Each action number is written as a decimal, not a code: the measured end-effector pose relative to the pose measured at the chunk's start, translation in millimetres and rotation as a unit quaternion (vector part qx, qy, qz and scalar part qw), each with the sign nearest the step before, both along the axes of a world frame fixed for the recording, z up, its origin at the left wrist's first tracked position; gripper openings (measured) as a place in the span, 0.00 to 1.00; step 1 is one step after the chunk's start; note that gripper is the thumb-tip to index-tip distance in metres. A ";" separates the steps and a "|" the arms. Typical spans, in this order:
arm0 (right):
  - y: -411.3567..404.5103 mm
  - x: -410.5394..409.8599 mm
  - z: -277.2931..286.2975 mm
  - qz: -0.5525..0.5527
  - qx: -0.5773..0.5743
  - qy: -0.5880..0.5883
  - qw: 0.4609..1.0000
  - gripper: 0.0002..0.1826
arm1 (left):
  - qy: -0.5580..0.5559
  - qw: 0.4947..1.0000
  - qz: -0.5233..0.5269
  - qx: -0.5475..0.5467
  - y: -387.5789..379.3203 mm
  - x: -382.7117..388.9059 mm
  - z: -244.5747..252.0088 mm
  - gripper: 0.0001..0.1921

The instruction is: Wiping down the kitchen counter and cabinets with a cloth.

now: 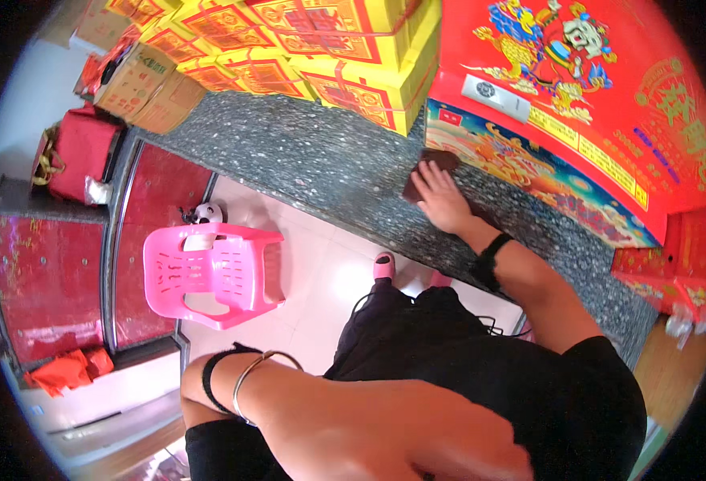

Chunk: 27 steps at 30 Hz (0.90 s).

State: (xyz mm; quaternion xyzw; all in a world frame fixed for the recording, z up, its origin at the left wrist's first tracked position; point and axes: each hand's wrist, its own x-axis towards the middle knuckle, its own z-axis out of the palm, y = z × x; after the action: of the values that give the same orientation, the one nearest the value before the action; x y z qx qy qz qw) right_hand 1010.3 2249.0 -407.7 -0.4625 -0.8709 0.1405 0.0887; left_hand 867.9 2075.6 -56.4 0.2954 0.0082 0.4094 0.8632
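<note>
My right hand (442,193) holds a folded dark brown cloth (412,186) down against a speckled dark stone countertop (257,141). Its fingers lie stretched over the cloth, and a black band circles the wrist. Just beyond the cloth stands a big red printed box (575,114) with a colourful lower side panel. My left hand (401,430) is raised close to the camera at the bottom, bent at the wrist behind a metal bangle and a black band. Its fingers are curled and partly out of frame, so whether they hold anything is hidden.
Yellow paper-wrapped bundles (353,78) tied with red string are stacked along the counter's back. Cardboard boxes (148,90) and a red bag (82,153) stand at the left. On the tiled floor is a pink plastic chair (233,276), beside red cabinet doors (49,282).
</note>
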 end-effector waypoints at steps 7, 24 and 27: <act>-6.8 -61.2 -1.6 0.201 -0.015 0.076 0.977 0.30 | 0.071 0.915 0.228 0.326 34.7 3.1 1.4 0.07; -78.0 120.2 -51.1 -0.259 0.169 -0.003 0.951 0.26 | 0.666 0.299 0.344 0.591 94.2 -238.6 -98.2 0.11; -96.4 95.9 -54.5 -0.380 0.169 -0.097 0.904 0.25 | 0.680 0.281 0.345 0.583 93.9 -291.9 -107.1 0.11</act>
State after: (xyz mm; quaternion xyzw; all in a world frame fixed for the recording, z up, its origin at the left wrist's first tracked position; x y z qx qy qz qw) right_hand 1106.2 2152.7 -462.2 -0.7479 -0.6440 -0.0984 0.1272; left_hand 576.0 2169.5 -163.5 0.8618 0.4521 0.2169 -0.0766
